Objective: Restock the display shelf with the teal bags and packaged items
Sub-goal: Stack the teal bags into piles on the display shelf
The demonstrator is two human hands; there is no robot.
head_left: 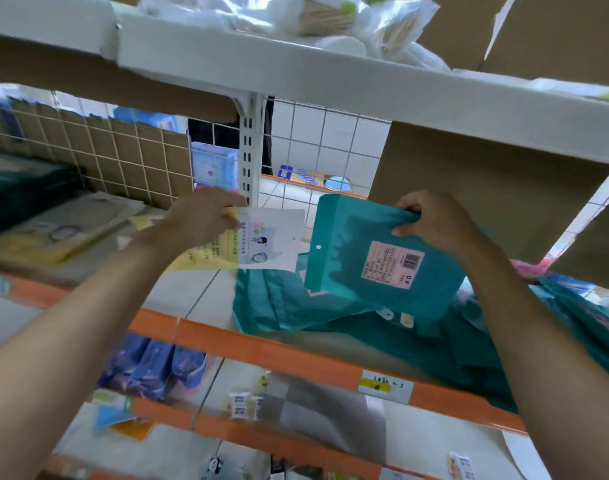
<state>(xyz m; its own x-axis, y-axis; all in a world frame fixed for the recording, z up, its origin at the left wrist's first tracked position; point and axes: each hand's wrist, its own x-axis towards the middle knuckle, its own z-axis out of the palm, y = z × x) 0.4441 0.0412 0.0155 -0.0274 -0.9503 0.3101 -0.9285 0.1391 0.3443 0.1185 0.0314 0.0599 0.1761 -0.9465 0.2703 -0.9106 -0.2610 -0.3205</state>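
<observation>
The right hand (pixel 434 225) grips a teal bag (pixel 375 271) by its upper corner, fingers curled over the edge, so the bag hangs tilted with its barcode label facing the camera. The left hand (pixel 201 218) pinches a white-and-yellow packet (pixel 265 240) by its left end and holds it in the air just left of the bag, the two narrowly apart. Below both hands a pile (pixel 296 306) of more teal bags lies on the shelf (pixel 296 355), behind its orange edge. A cardboard box (pixel 469 181) stands behind the right hand, and a wire grid (pixel 313 140) backs the shelf between the hands.
</observation>
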